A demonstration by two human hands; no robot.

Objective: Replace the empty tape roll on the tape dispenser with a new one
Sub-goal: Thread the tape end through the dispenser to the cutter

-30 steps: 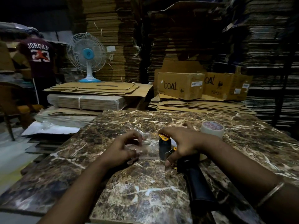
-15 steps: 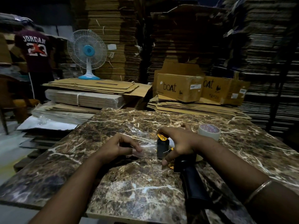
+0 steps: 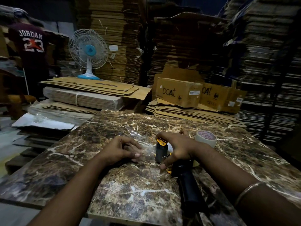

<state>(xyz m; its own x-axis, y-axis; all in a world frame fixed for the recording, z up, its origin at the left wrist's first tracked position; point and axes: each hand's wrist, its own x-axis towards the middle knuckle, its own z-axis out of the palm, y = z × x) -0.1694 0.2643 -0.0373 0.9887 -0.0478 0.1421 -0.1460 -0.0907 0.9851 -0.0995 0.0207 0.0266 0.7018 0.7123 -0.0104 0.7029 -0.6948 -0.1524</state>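
Under my right hand (image 3: 177, 146) the tape dispenser (image 3: 161, 152) is lying on the marble-patterned table (image 3: 130, 193), its black and yellow head poking out to the left of my fingers and its long black handle (image 3: 189, 188) running back toward me beneath my wrist. I am curling that hand over the top of the dispenser, thumb reaching down in front of it to the table, so the fingers are clamped on the tool. Just beyond my right wrist a tape roll (image 3: 206, 138) is standing on the table, pale with red print on its upper face; I cannot tell whether it is touching the dispenser. Left of the dispenser head, my left hand (image 3: 121, 150) is pinching a crinkled piece of clear tape film (image 3: 141, 142), fingers bent in around it, the film stretching between my two hands. A metal bangle (image 3: 249, 191) is sitting on my right forearm. Farther out past my hands, two boAt cardboard boxes (image 3: 179, 93) are resting on flattened cardboard, a blue and white table fan (image 3: 88, 53) is standing to the far left, and a person in a Jordan 23 shirt (image 3: 31, 43) is standing beyond it.
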